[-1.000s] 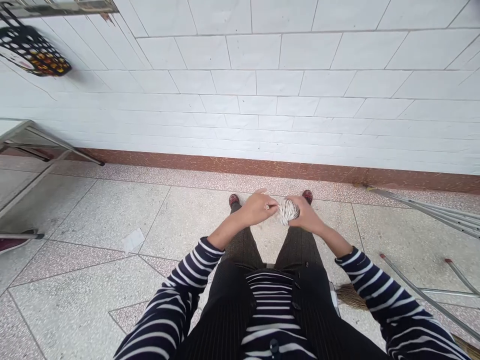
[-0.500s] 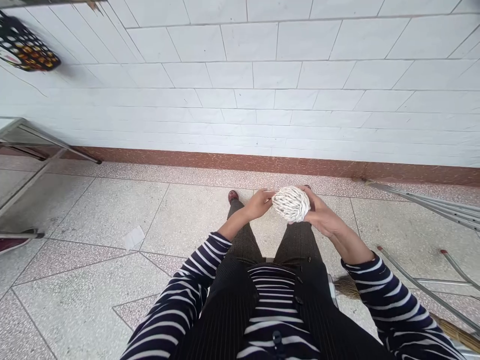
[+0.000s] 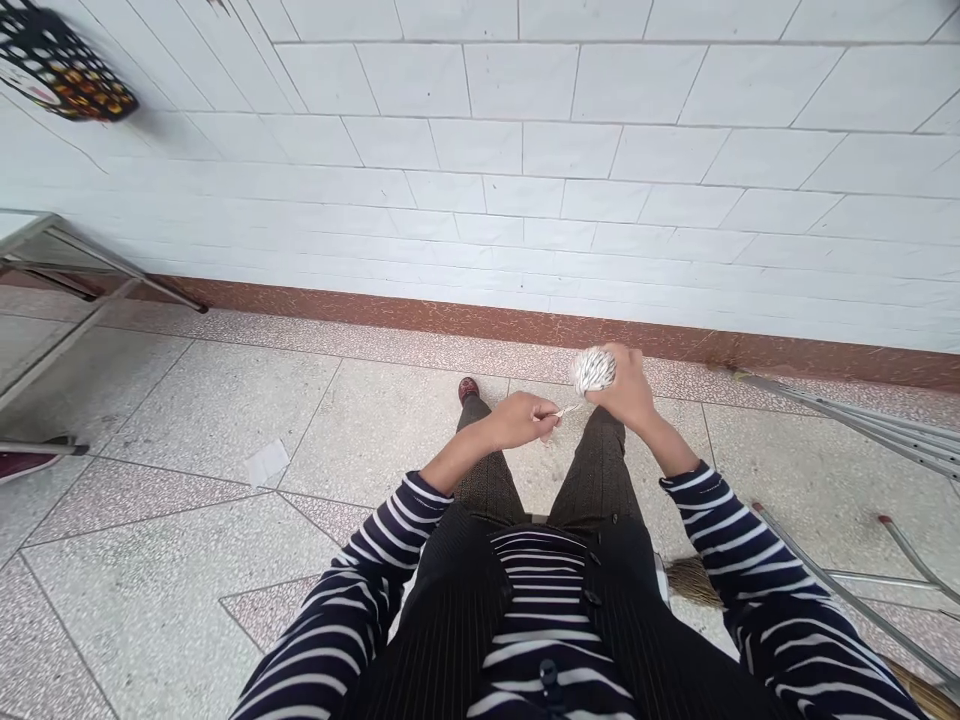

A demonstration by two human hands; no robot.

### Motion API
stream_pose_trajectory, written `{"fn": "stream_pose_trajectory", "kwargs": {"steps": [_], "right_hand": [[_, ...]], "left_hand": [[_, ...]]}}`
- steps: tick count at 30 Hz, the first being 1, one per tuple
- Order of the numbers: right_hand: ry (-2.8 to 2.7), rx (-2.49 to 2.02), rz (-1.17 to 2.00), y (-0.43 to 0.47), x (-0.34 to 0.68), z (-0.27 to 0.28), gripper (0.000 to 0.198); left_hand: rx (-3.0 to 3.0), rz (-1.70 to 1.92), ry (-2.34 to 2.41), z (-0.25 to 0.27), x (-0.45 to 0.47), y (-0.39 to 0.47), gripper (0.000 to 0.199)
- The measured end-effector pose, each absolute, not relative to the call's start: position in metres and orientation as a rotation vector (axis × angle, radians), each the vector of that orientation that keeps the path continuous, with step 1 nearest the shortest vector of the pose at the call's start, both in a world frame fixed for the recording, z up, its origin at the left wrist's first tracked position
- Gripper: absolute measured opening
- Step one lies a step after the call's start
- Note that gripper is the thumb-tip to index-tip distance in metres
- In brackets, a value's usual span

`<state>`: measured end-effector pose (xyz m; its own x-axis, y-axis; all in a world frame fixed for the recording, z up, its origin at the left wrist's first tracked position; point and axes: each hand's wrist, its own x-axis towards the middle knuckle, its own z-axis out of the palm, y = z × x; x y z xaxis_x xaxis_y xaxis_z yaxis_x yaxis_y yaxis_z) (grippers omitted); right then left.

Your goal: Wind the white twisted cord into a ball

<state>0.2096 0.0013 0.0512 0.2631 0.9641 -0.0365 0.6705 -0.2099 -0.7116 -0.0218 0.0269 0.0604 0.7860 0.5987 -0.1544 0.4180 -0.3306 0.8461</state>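
Note:
A ball of white twisted cord [image 3: 595, 370] is in my right hand [image 3: 628, 390], whose fingers wrap round its right side. From the ball's lower left a short length of cord [image 3: 570, 409] runs to my left hand [image 3: 523, 419]. The fingers of that hand are pinched on the cord's end. Both hands are held out in front of my legs, above the floor. The side of the ball against my right palm is hidden.
A metal-framed table [image 3: 112, 290] stands at the left by the tiled wall [image 3: 525, 80]. White paper [image 3: 268, 462] lies on the floor. Metal poles [image 3: 847, 405] and a broom head [image 3: 694, 580] are at the right. A dotted bag [image 3: 60, 60] hangs at upper left.
My right hand has turned and moved slightly up with the ball. My left hand has come away from the ball and dropped a little, with cord now stretched between them.

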Motion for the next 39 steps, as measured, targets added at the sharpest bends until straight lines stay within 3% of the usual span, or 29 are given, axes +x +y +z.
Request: {"fn": "stream_pose_trajectory", "kwargs": {"steps": [7,9,17,25,28,33,39], "right_hand": [[-1.463,-1.520,1.670,-0.044,0.203,0.041,0.070],[-1.298,-1.358,1.825,-0.054,0.205,0.052,0.073],[-1.000,-1.190,1.481,-0.052,0.213,0.114,0.077],[-1.224,-1.551,0.478,0.001,0.214,0.101,0.073],[-1.312,-1.649,0.276,0.003,0.226,0.094,0.076],[-1.411,-1.780,0.494,-0.007,0.231,0.076,0.080],[-1.525,-1.568,1.317,-0.043,0.202,0.048,0.076]], "left_hand": [[2.220,0.323,0.673,0.068,-0.019,0.055,0.023],[2.161,0.348,0.665,0.060,-0.017,0.058,0.023],[1.823,0.401,0.681,0.026,-0.007,0.043,0.032],[1.790,0.202,0.625,0.036,-0.005,0.028,0.034],[1.843,0.121,0.623,0.044,-0.016,0.026,0.037],[1.937,0.234,0.586,0.078,-0.024,0.028,0.037],[2.440,0.445,0.681,0.084,-0.014,0.053,0.027]]}}
